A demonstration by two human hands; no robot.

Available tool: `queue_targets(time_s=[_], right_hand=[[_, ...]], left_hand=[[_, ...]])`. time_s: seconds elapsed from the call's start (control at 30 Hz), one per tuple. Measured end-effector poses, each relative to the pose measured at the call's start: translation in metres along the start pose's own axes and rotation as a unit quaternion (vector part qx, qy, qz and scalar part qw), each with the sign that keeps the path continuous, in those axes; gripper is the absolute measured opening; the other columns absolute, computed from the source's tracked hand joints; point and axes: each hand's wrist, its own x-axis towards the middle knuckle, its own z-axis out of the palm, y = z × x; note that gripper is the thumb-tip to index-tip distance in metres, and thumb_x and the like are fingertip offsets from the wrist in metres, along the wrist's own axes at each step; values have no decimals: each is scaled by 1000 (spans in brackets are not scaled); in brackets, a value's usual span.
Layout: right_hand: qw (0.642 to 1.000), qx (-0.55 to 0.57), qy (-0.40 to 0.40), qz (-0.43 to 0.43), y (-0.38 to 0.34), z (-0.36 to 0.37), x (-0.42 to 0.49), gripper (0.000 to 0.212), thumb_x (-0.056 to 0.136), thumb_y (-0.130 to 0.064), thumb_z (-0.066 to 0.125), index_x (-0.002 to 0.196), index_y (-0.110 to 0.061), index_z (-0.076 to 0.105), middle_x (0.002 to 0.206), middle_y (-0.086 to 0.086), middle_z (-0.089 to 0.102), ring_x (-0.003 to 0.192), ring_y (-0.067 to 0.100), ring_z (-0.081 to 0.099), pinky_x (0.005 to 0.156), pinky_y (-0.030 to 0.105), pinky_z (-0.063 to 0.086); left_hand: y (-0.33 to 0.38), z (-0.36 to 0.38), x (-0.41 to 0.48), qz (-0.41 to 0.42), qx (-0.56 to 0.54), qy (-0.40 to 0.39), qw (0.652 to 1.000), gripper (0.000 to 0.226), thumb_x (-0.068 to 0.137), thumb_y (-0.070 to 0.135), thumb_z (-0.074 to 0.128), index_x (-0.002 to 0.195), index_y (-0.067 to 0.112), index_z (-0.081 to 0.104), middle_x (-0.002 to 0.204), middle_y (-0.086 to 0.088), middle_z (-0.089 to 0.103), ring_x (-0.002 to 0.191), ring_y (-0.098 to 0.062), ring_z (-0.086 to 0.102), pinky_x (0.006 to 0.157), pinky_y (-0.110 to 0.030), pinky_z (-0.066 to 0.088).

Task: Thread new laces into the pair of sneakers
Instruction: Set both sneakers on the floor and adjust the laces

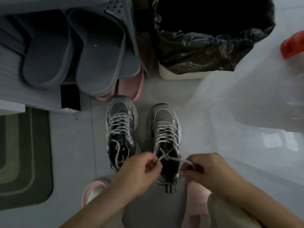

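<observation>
Closest to me, my left hand (139,171) pinches one end of the white lace (174,159) with curled fingers. My right hand (207,170) pinches the other end. The ends cross over the right sneaker (164,122), at 12 o'clock on the floor (74,137). The left sneaker (120,112) stands just beside it at 9 o'clock. Gray slippers (74,51) sit at 11 o'clock.
</observation>
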Motion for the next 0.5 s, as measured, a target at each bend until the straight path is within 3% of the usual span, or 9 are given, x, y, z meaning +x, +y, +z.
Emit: queue_targets(time_s=[0.07,0.1,0.17,0.27,0.37,0.5], right_hand=[[994,111,-3,16,-17,2,2,11,73,-15,77,75,-22,68,60,-15,63,56,0,56,59,15,45],[986,164,-4,23,-20,4,5,15,71,-13,79,78,-22,70,66,-13,67,61,1,61,66,21,52],[979,204,-6,23,-19,7,13,19,70,-12,81,84,-21,71,75,-3,72,72,14,69,76,37,56],[979,200,21,29,-15,17,24,19,69,-17,82,80,-17,67,72,5,71,68,22,69,72,49,55],[965,244,83,44,-13,22,33,27,68,-15,83,85,-18,62,71,9,71,62,24,70,66,53,56],[962,253,97,34,-9,23,38,25,71,-8,80,83,-22,63,72,8,71,65,25,70,68,53,56]], left_hand=[[16,-3,3,-14,-183,6,983,10,88,12,63,78,15,62,61,3,68,48,-8,58,49,-22,47],[24,-4,4,-19,-235,12,972,9,88,8,62,80,12,61,60,3,67,47,-7,57,47,-21,45],[34,-7,10,-20,-294,13,955,4,87,7,62,84,9,63,62,1,67,48,-8,57,45,-20,43],[38,-8,20,-41,-358,-16,933,2,86,9,62,86,9,64,63,0,67,49,-8,56,41,-17,40],[34,-7,30,-62,-354,-19,933,3,86,10,64,83,11,65,61,0,65,47,-7,54,40,-17,38],[21,0,33,-56,-244,14,968,11,86,10,66,75,13,64,52,0,56,44,-6,51,39,-16,39]])
